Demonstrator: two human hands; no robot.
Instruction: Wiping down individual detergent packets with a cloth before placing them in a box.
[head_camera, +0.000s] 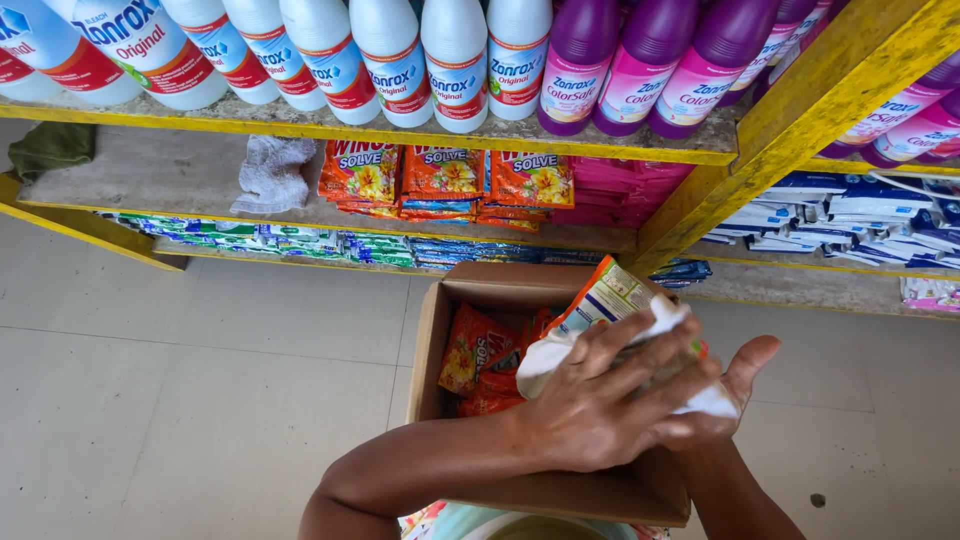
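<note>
Closest to the camera, the left hand (600, 400) lies across the top of an orange detergent sachet (605, 297), fingers (650, 350) spread and pressed down over a white cloth (545, 362) that is wrapped against the packet. The right hand (725, 400) sits beneath and behind, palm up, its thumb (752, 362) raised at the far side; the cloth's lower edge shows against that palm. The sachet is thus sandwiched between the two hands, its upper end jutting out past the left fingertips towards the shelves, while its lower part is hidden under the fingers. Both hands are closed about the packet and cloth together rather than relaxed. Just below and behind the hands stands an open cardboard box (430, 340) on the pale tiled floor (200, 380), with more orange sachets (478, 365) lying inside at its left. Farther off, a yellow-edged shelf unit (690, 205) holds stacked orange packets (440, 180) beside a crumpled white rag (272, 172) and pink packets (610, 190). On the top shelf stand white bottles (455, 60) and, right of them, purple bottles (650, 60). Blue and white packets (850, 210) fill the right-hand bay.
</note>
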